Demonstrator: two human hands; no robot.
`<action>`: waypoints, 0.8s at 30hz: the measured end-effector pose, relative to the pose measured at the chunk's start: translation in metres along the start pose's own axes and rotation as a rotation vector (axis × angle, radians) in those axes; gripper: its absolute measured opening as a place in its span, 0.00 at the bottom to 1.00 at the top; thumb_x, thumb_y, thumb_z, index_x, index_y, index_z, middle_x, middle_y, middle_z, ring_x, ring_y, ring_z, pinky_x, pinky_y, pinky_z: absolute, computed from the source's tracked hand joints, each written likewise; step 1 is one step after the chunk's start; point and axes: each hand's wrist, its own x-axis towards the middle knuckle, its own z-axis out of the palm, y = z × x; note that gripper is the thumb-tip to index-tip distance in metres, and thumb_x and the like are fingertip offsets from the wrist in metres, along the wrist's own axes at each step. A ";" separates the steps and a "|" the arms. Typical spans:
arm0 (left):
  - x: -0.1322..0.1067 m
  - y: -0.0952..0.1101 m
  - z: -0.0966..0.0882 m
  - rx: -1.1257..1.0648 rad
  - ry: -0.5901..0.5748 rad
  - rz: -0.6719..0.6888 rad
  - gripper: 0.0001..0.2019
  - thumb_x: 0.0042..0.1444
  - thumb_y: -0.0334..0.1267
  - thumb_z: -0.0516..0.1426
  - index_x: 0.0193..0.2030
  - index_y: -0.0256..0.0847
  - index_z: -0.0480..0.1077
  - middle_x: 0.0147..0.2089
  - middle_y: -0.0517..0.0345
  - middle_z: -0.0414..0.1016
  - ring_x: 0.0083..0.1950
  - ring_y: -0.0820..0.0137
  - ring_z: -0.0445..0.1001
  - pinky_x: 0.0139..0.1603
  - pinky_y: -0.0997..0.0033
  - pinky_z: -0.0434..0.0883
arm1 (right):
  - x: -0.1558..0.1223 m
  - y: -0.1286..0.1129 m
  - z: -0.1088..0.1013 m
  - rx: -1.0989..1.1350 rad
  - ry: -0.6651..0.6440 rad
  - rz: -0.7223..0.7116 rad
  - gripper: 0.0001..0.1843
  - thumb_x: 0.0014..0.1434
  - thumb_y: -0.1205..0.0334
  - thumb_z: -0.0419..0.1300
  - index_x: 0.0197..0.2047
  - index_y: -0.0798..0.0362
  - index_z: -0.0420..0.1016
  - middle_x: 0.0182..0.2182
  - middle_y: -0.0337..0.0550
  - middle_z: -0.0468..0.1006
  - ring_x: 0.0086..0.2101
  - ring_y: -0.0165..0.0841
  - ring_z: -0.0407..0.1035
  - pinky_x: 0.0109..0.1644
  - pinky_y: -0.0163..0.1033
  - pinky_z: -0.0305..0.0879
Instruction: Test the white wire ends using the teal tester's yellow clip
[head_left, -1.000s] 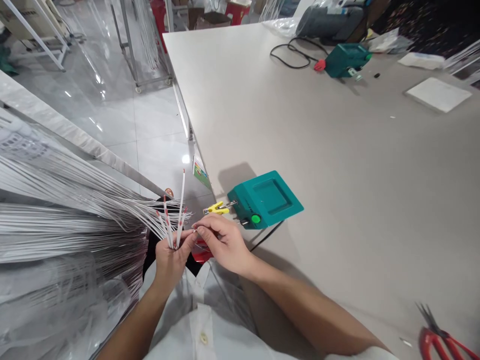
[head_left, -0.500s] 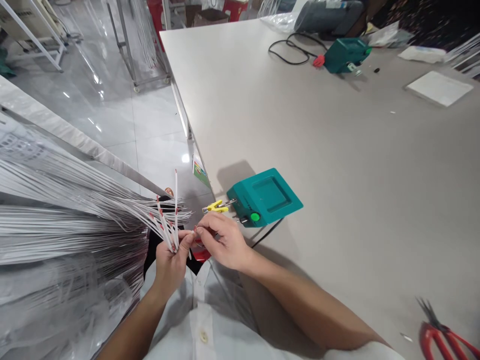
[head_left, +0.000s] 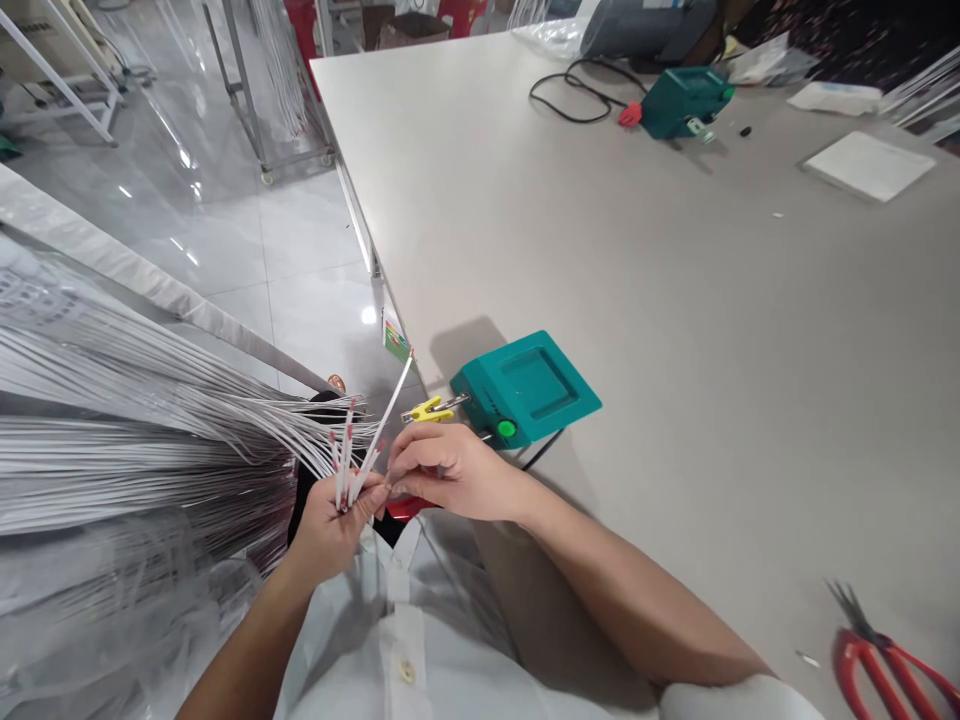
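My left hand (head_left: 334, 525) is closed around several white wires (head_left: 346, 455) with red tips, which fan upward out of the fist. One longer wire leans to the right, towards the table edge. My right hand (head_left: 457, 470) meets the left at the fingertips, thumb and forefinger pinched together; what they pinch is too small to make out. Just beyond the right hand sits a green device (head_left: 525, 390) with a round green button and a shallow tray on top. A yellow clip (head_left: 430, 409) is fixed to its metal post at the left.
Large bundles of white wires (head_left: 150, 400) hang on a rack at left. Red-handled pliers (head_left: 870, 650) lie at the table's near right. Farther back stand a second green device (head_left: 682, 103) with a black cord and a white flat pad (head_left: 870, 165).
The wires in my left hand have shifted, and the longest one now tilts to the right instead of upright. My right hand has turned slightly, its fingers still at the left fingertips.
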 end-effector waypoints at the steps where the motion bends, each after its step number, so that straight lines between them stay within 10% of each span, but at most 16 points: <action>1: -0.001 -0.002 -0.001 -0.024 -0.008 -0.003 0.12 0.51 0.42 0.57 0.22 0.37 0.70 0.20 0.60 0.63 0.23 0.75 0.59 0.24 0.75 0.57 | 0.001 0.000 0.001 0.045 0.009 0.008 0.03 0.53 0.67 0.59 0.31 0.54 0.74 0.30 0.41 0.73 0.31 0.29 0.68 0.37 0.35 0.66; 13: 0.000 -0.005 0.017 -0.571 0.125 -0.076 0.11 0.47 0.43 0.60 0.26 0.36 0.71 0.20 0.62 0.65 0.18 0.81 0.54 0.17 0.79 0.51 | -0.002 0.010 0.041 0.939 0.248 0.382 0.06 0.50 0.61 0.63 0.29 0.55 0.74 0.24 0.35 0.68 0.14 0.19 0.57 0.13 0.27 0.50; 24: 0.001 -0.010 0.021 -0.616 0.155 -0.076 0.07 0.49 0.39 0.59 0.26 0.37 0.71 0.20 0.64 0.66 0.17 0.83 0.52 0.17 0.81 0.49 | -0.001 0.007 0.041 0.830 0.335 0.440 0.08 0.50 0.59 0.62 0.28 0.55 0.74 0.22 0.35 0.68 0.16 0.20 0.56 0.16 0.29 0.51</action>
